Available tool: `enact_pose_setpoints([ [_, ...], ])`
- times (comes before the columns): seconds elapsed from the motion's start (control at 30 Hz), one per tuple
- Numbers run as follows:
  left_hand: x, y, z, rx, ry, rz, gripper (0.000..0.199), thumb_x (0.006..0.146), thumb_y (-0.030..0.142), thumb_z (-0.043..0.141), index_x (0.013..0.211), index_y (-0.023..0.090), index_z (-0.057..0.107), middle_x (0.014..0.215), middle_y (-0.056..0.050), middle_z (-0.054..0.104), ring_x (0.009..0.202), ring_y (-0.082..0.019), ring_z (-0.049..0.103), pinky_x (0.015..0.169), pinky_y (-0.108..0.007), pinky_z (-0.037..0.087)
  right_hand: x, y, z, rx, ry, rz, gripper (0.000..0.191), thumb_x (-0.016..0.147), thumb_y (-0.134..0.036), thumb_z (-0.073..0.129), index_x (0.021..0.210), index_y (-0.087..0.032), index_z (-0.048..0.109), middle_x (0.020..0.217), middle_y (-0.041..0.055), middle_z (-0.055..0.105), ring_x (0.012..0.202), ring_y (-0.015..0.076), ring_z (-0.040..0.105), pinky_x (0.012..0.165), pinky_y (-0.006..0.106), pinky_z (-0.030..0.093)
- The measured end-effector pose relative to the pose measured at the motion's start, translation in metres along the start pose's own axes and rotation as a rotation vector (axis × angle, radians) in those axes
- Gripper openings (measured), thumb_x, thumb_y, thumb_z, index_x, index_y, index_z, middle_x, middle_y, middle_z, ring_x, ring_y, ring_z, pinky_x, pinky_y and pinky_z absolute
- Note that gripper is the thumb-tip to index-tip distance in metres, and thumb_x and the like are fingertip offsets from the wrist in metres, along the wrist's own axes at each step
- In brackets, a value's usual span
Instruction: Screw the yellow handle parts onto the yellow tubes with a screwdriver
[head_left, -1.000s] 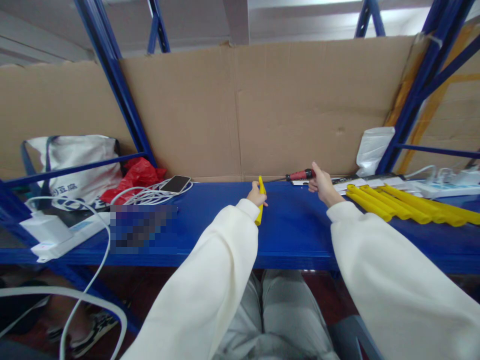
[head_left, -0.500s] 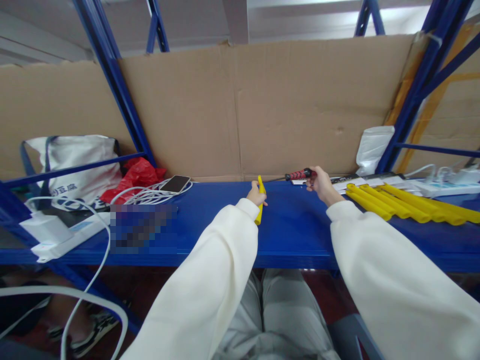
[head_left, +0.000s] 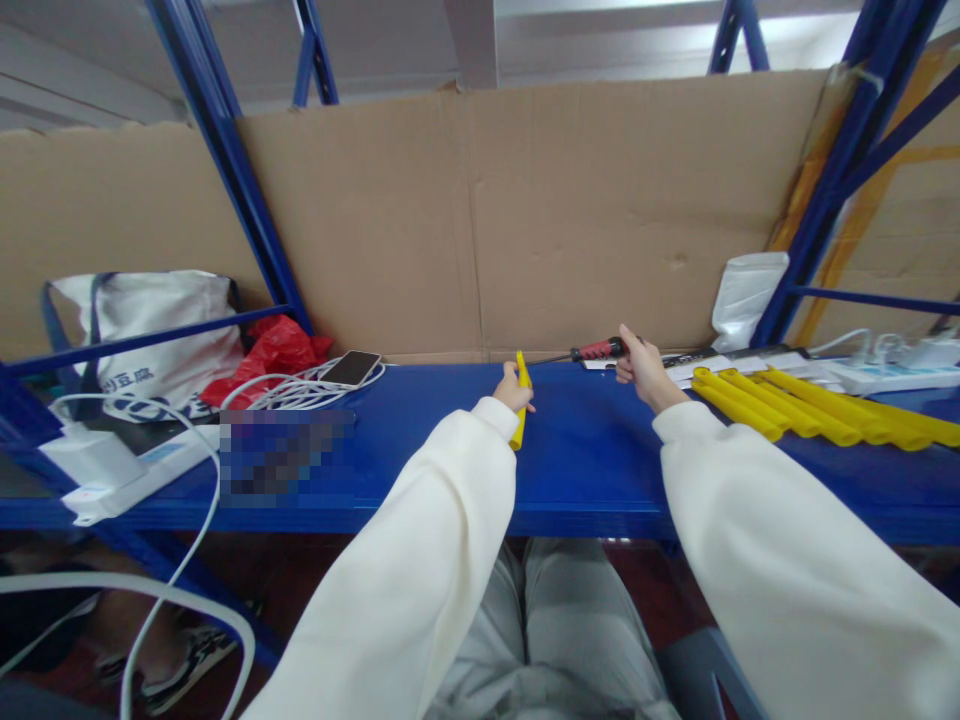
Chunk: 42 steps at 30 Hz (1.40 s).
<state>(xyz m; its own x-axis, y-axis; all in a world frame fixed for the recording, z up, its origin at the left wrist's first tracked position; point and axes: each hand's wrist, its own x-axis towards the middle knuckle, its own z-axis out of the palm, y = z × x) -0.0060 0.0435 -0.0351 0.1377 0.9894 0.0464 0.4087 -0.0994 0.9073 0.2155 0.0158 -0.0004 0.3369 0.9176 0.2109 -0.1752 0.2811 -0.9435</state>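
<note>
My left hand (head_left: pixel 514 388) is closed round a yellow piece (head_left: pixel 520 428) that stands on end over the middle of the blue shelf. A screwdriver (head_left: pixel 598 350) with a red and black handle lies level, its thin shaft reaching left to the top of the yellow piece. My right hand (head_left: pixel 639 368) has its fingers closed at the end of that handle. Where the tip meets the yellow piece is too small to make out.
Several yellow pieces (head_left: pixel 814 408) lie at the right of the blue shelf (head_left: pixel 442 505). At left are a phone (head_left: pixel 351 368), coiled white cable, a red bag (head_left: pixel 274 355), a cloth bag (head_left: pixel 169 335) and a power strip (head_left: pixel 142 478). Cardboard (head_left: pixel 585 210) stands behind.
The fingers of my right hand have shifted on the handle end, and the handle looks turned about its length. My left hand and the yellow piece have not moved.
</note>
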Motion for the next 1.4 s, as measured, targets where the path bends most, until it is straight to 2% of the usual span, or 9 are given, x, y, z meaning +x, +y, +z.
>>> enact_pose_setpoints([
  [0.13, 0.002, -0.002, 0.001, -0.003, 0.008, 0.006, 0.056, 0.086, -0.004, 0.055, 0.131, 0.022, 0.034, 0.090, 0.003, 0.062, 0.046, -0.004, 0.053, 0.054, -0.019, 0.054, 0.001, -0.001, 0.000, 0.013, -0.007, 0.005, 0.028, 0.086, -0.036, 0.066, 0.075, -0.024, 0.044, 0.041, -0.0099, 0.037, 0.033, 0.0080, 0.031, 0.030, 0.018, 0.027],
  [0.27, 0.001, -0.002, 0.001, 0.007, 0.008, -0.005, 0.057, 0.087, -0.002, 0.057, 0.133, 0.023, 0.034, 0.092, 0.002, 0.063, 0.048, -0.005, 0.055, 0.056, -0.020, 0.056, 0.001, -0.002, 0.001, 0.018, -0.023, 0.012, 0.031, 0.087, -0.046, 0.067, 0.078, -0.024, 0.046, 0.048, -0.0064, 0.048, 0.035, 0.0087, 0.038, 0.030, 0.019, 0.029],
  [0.37, -0.002, 0.001, 0.000, 0.015, 0.001, -0.016, 0.058, 0.087, -0.003, 0.056, 0.134, 0.023, 0.033, 0.093, 0.002, 0.064, 0.048, -0.004, 0.056, 0.057, -0.020, 0.056, -0.001, -0.001, 0.000, -0.014, -0.006, -0.002, 0.041, 0.088, -0.053, 0.069, 0.075, -0.024, 0.043, 0.043, -0.0091, 0.038, 0.033, 0.0073, 0.032, 0.031, 0.018, 0.027],
  [0.43, -0.004, 0.003, -0.001, 0.017, -0.002, -0.019, 0.057, 0.087, -0.002, 0.055, 0.134, 0.022, 0.033, 0.093, 0.002, 0.064, 0.047, -0.004, 0.055, 0.057, -0.021, 0.056, -0.002, -0.001, 0.000, -0.020, 0.006, -0.007, 0.040, 0.088, -0.048, 0.070, 0.073, -0.024, 0.042, 0.041, -0.0105, 0.034, 0.033, 0.0066, 0.029, 0.031, 0.017, 0.026],
  [0.57, -0.005, 0.004, -0.001, 0.011, 0.006, -0.022, 0.055, 0.089, 0.001, 0.056, 0.134, 0.022, 0.032, 0.092, 0.002, 0.064, 0.044, -0.004, 0.055, 0.055, -0.020, 0.055, -0.001, -0.002, 0.001, 0.024, 0.005, 0.039, 0.023, 0.088, -0.032, 0.064, 0.074, -0.023, 0.047, 0.045, -0.0070, 0.043, 0.036, 0.0086, 0.035, 0.031, 0.018, 0.028],
  [0.7, -0.004, 0.003, -0.001, 0.017, -0.003, -0.014, 0.056, 0.090, 0.001, 0.055, 0.136, 0.022, 0.032, 0.092, 0.001, 0.064, 0.045, -0.005, 0.056, 0.054, -0.020, 0.054, 0.004, -0.001, 0.000, 0.061, 0.002, 0.031, 0.018, 0.084, -0.030, 0.061, 0.074, -0.023, 0.049, 0.050, -0.0050, 0.047, 0.038, 0.0095, 0.039, 0.031, 0.020, 0.029],
  [0.9, -0.007, 0.004, -0.002, 0.025, 0.016, 0.007, 0.059, 0.089, 0.002, 0.055, 0.138, 0.025, 0.031, 0.096, 0.000, 0.066, 0.050, -0.007, 0.060, 0.052, -0.020, 0.054, 0.012, 0.000, -0.008, 0.019, 0.110, -0.022, 0.023, 0.083, -0.034, 0.063, 0.072, -0.025, 0.045, 0.045, -0.0082, 0.039, 0.034, 0.0082, 0.032, 0.031, 0.019, 0.026],
  [1.07, -0.010, 0.007, -0.002, -0.003, 0.033, 0.047, 0.058, 0.087, 0.000, 0.055, 0.135, 0.026, 0.034, 0.101, -0.001, 0.066, 0.050, -0.006, 0.060, 0.050, -0.019, 0.053, 0.005, -0.001, -0.004, -0.067, 0.139, 0.021, 0.021, 0.084, -0.025, 0.060, 0.070, -0.024, 0.045, 0.041, -0.0088, 0.036, 0.031, 0.0070, 0.028, 0.029, 0.018, 0.021],
  [1.4, -0.018, 0.016, -0.001, -0.024, -0.004, 0.083, 0.059, 0.085, -0.002, 0.053, 0.134, 0.027, 0.037, 0.108, -0.001, 0.062, 0.051, -0.004, 0.058, 0.045, -0.015, 0.046, -0.002, 0.010, 0.003, -0.351, -0.139, 0.138, 0.026, 0.082, -0.028, 0.078, 0.069, -0.020, 0.057, 0.045, -0.0009, 0.056, 0.035, 0.0089, 0.043, 0.030, 0.017, 0.029],
])
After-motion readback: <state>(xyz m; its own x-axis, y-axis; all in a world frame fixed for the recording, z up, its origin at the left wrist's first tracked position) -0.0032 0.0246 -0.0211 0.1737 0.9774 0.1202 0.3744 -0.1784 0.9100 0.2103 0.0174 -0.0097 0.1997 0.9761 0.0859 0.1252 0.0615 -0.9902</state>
